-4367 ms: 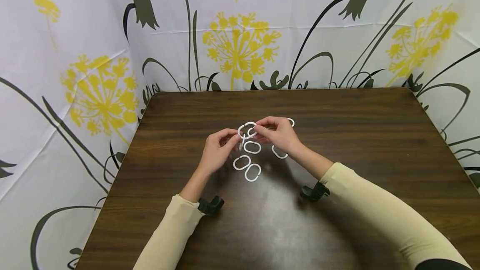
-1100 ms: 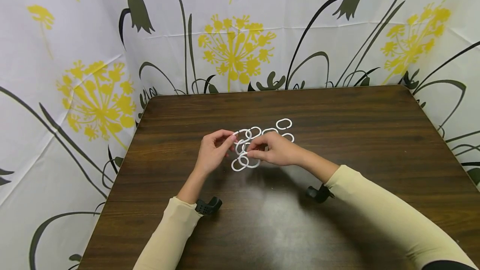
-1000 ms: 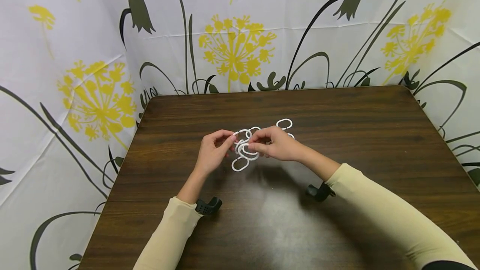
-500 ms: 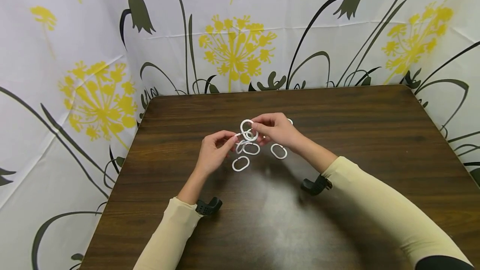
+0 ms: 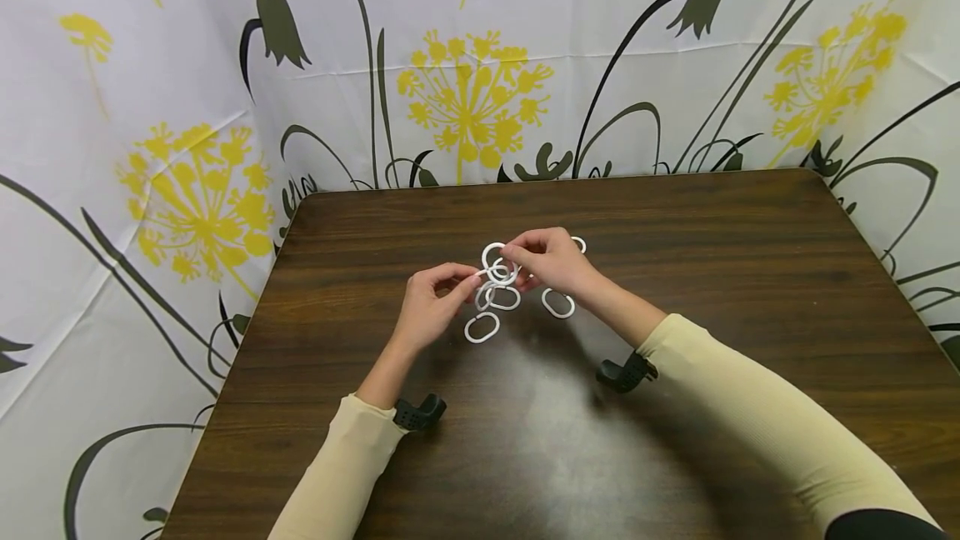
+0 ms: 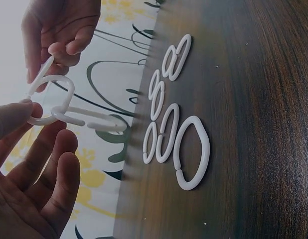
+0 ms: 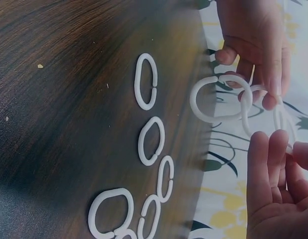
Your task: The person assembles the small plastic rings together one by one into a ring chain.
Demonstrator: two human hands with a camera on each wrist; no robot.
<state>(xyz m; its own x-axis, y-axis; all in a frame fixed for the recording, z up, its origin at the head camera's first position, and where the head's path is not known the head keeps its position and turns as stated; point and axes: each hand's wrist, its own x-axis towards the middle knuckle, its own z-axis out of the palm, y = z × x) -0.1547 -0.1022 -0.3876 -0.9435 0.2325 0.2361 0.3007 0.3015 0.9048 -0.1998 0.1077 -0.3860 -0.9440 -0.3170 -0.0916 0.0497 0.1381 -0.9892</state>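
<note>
Pinching one white link each, left hand and right hand dangle a third link; seven loose links lie inside worktop edges.

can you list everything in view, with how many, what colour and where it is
table: one, dark brown, beneath everything being handled
specks: a few, pale, scattered on the table
held rings: at least three, white, raised above the table and seemingly linked; overlap hides the exact count
loose rings: at least six, white, lying on the table; some overlap
cloth: number of panels unclear, white with yellow and grey-green flowers, behind and beside the table
sleeves: two, cream, reaching in from the bottom of the head view
wrist cameras: two, black, one near each cuff
left hand: one, bare, pinching a held ring
right hand: one, bare, pinching a held ring
</note>
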